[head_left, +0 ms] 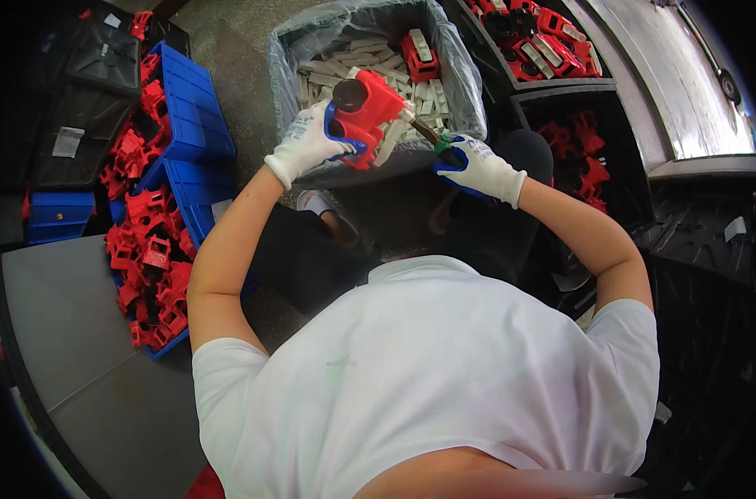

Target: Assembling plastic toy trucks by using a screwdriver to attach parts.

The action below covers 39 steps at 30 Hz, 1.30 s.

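My left hand [313, 143], in a white and blue work glove, is closed on a red plastic part [379, 101] with a round black piece on its upper left. A whitish strip [390, 143] shows at the part's lower right side. In my right hand [484, 173], gloved the same way, is a hand tool with a green and dark handle [443, 146]. Its narrow metal end [424, 128] reaches to the right side of the red part; I cannot tell its exact kind. Both hands are over the near side of a bin lined with clear plastic [469, 83].
Whitish strips [365, 56] and another red part [420, 56] lie in the lined bin. Blue crates [196, 104] of red parts stand at left. Black crates [552, 86] with more red parts are at right, beside a pale shiny surface [686, 75]. My knees flank the bin's near side.
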Motion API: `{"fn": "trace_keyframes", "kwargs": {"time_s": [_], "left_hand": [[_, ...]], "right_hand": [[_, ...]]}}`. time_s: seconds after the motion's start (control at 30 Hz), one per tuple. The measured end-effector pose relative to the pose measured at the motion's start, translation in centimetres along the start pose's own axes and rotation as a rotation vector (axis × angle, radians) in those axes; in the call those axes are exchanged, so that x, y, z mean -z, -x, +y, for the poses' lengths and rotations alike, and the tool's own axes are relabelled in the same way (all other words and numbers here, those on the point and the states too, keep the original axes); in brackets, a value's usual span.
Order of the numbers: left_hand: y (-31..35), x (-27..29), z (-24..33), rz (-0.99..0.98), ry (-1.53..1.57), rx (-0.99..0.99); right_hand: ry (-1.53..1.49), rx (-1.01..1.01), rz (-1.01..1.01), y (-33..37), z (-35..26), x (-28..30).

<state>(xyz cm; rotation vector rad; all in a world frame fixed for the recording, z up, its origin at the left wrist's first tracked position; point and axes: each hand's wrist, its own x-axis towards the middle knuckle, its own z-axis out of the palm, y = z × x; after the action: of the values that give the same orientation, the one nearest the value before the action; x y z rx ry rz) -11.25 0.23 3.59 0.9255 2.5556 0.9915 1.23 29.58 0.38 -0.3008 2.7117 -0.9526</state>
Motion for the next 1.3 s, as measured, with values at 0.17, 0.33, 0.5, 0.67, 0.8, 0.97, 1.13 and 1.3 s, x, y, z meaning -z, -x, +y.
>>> {"fn": "trace_keyframes", "kwargs": {"time_s": [0.17,0.33,0.5,0.67,0.8,0.97,1.13,1.3], "left_hand": [[1.0,0.1,-8.4,-0.177,1.040,0.347],[3.2,-3.0,-6.2,-0.602,1.584,0.541],[3.9,-3.9,-4.7,-0.564,1.794,0.223],[2.6,-5.7,-1.5,-0.463,1.996,0.348],[1.7,-6.6,-2.3,-0.273,1.310,0.067],[1.8,-5.2,-2.3,-0.225,1.503,-0.022],[0.9,-3.2,0.1,0.009,1.560,0.022],[1.7,-1.6,-2.6,0.098,1.406,-0.056]], "right_hand": [[0.201,-0.027,0.003,0.8,-2.2,0.8],[0.686,0.179,0.319,2.0,-3.2,3.7],[0.848,0.306,0.407,3.5,-3.7,5.6],[1.011,0.459,0.430,3.9,-3.0,5.7],[1.007,0.483,0.297,3.5,-3.5,4.7],[1.050,0.415,0.231,4.8,-4.7,6.3],[1.055,0.379,0.407,5.0,-4.2,6.9],[0.873,0.404,0.391,4.9,-4.5,8.8]]}}
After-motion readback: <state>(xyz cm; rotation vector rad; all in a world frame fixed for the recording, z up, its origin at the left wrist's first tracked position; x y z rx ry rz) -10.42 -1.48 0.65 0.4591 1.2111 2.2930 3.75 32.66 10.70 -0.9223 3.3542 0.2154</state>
